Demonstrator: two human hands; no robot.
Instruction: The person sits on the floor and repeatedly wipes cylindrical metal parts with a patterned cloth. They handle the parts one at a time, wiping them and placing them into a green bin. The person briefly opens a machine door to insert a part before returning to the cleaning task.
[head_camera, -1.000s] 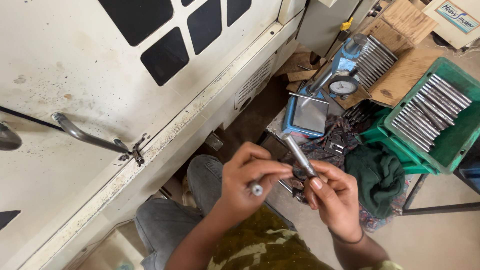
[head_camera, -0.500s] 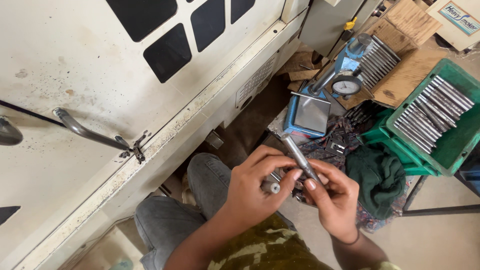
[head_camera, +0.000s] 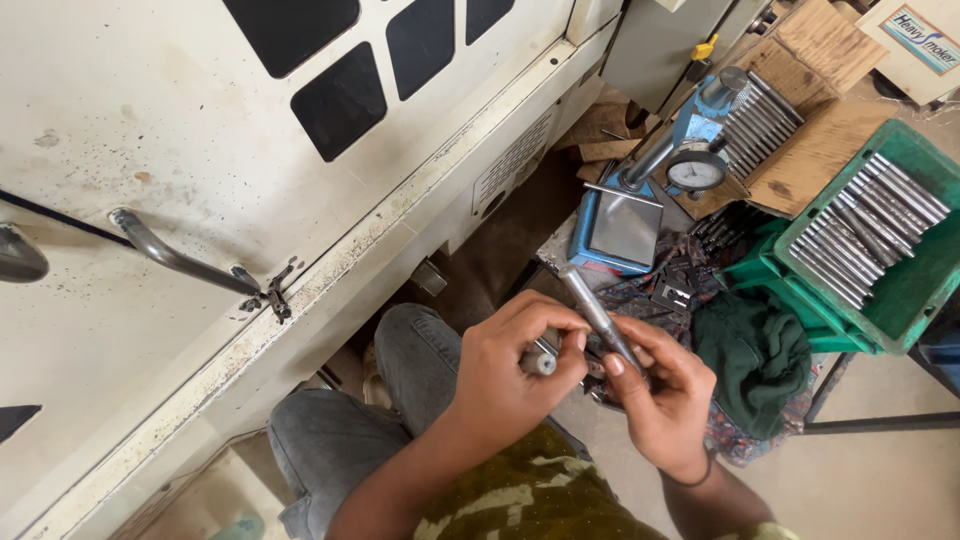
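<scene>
Pinched between the thumb and fingertips of our right hand (head_camera: 665, 400) is a slim, smooth steel rod (head_camera: 597, 312), tilted so its upper end points away from us. Our left hand (head_camera: 510, 375) is curled shut around a short metal gauge (head_camera: 541, 360), whose round, dull silver end shows between thumb and fingers, just beside the rod's lower part. Both hands hover over our knees in worn grey jeans (head_camera: 345, 440).

Half a second ago the left fingers lay looser and the silver end sat lower beside the rod; now they have closed in tighter and the end sits higher, while the rod keeps much the same tilt.

Just beyond the hands lies a crumpled dark green cloth (head_camera: 755, 355) on a patterned rag. Further out stands a blue dial gauge stand (head_camera: 640, 215) with a flat steel plate and a round white dial. At the right edge, a green plastic crate (head_camera: 915, 290) holds neat rows of bright steel rods. More rods lie on brown cardboard (head_camera: 810, 150) behind it. To the left rises the stained cream machine door (head_camera: 200, 130) with its bent metal handle (head_camera: 170, 255).
</scene>
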